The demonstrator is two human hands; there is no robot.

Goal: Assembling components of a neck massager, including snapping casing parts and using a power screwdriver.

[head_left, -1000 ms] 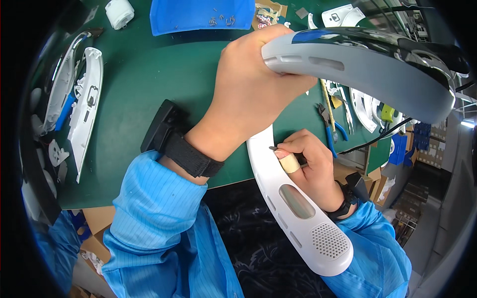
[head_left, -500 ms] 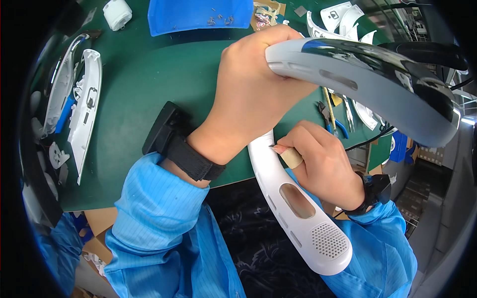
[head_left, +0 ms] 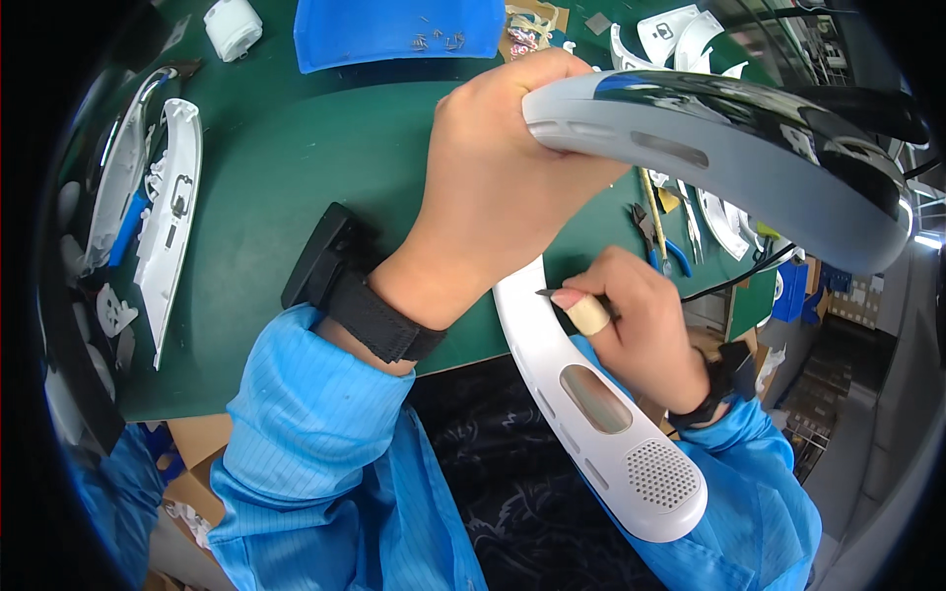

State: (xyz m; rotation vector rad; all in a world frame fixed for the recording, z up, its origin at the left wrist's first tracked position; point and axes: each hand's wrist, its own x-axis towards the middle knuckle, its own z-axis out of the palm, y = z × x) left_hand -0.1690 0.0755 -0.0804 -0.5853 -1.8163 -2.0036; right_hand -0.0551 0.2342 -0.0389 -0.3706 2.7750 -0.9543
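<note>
A white, U-shaped neck fan (head_left: 537, 340) with side slots, a perforated round grille and a glossy dark outer face is held up before me. My left hand (head_left: 507, 167) is wrapped around its bend, covering that part. One limb reaches toward the upper right, and the other slants down over my lap. Beside the lower limb is my right hand (head_left: 636, 315), closed in a pinch on a small dark pointed tool (head_left: 545, 293). The tip of that tool lies over the limb's white surface; whether it touches I cannot tell. Tan tape wraps the right thumb.
The green mat (head_left: 296, 217) carries a blue tray (head_left: 394, 39) of small metal parts at the back. White shell pieces (head_left: 169, 217) lie at the left, and more shells (head_left: 680, 39) at the back right. Blue-handled pliers (head_left: 650, 236) and a black cable (head_left: 734, 284) are at the right.
My right hand has shifted slightly, with the wrist drawn left. The fan's lower limb has swung a little to the right, and its upper limb has risen slightly.
</note>
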